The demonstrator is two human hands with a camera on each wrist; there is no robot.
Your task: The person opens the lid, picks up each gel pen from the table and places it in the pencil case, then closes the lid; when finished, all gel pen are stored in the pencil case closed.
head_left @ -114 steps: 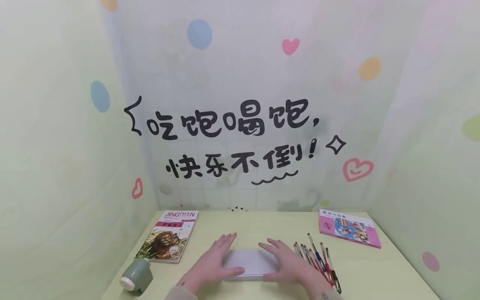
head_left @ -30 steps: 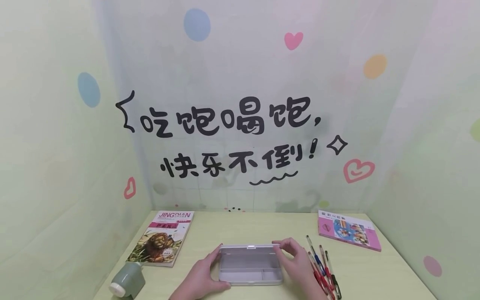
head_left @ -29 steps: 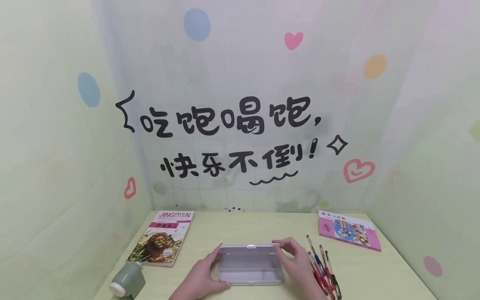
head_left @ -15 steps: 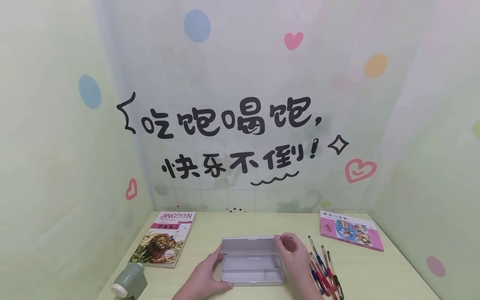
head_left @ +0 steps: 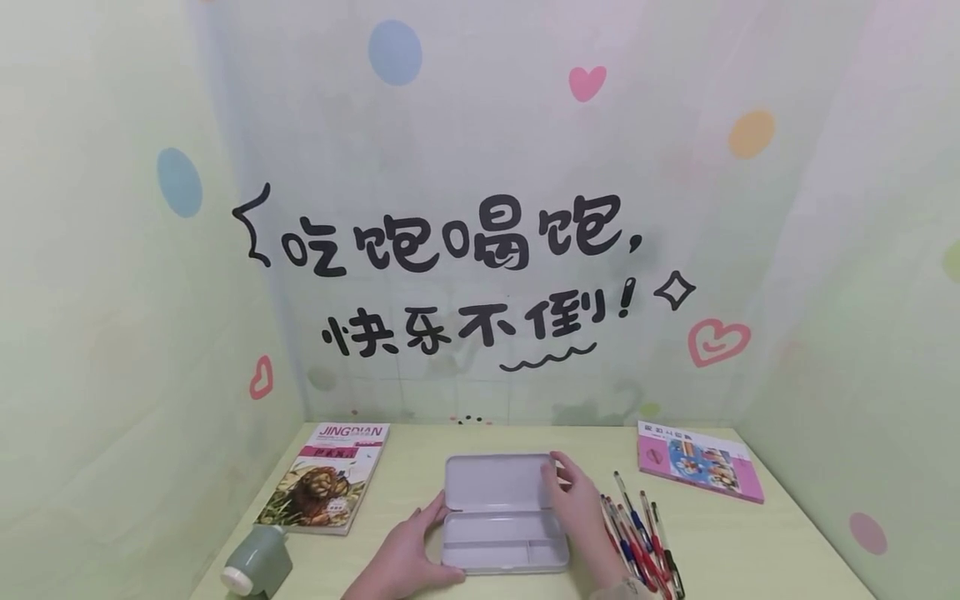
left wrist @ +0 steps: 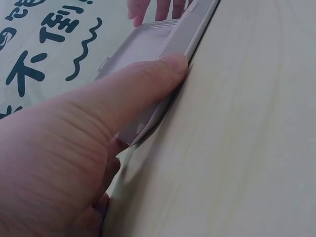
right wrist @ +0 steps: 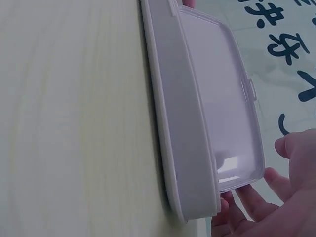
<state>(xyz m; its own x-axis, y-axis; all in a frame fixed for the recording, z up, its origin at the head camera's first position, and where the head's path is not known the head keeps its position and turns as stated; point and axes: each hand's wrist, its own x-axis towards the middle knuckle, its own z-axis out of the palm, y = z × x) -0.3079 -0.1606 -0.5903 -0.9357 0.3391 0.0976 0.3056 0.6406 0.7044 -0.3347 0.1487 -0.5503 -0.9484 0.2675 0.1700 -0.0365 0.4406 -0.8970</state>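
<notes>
A pale lilac plastic pencil case point(head_left: 504, 527) lies on the table with its hinged lid point(head_left: 497, 482) tipped back; its base has a long section and smaller compartments. My left hand point(head_left: 411, 552) grips the base's left end, thumb along the front edge and fingers at the far side, as the left wrist view shows. My right hand point(head_left: 583, 507) is at the lid's right edge. In the right wrist view its fingers point(right wrist: 252, 201) lie behind the lid's corner, while the thumb stands apart from it. Just right of that hand lie several gel pens point(head_left: 639, 533) with coloured grips.
A magazine with a lion cover point(head_left: 326, 479) lies at the left, and a grey-green object with a white cap point(head_left: 257, 562) stands in front of it. A pink-edged book point(head_left: 701, 461) lies at the back right. Fabric walls point(head_left: 480, 392) enclose the table point(head_left: 450, 442).
The pencil case was closed between both hands; its lid has since swung up and back. My right hand has moved with the lid's edge, away from me. My left hand stays at the base.
</notes>
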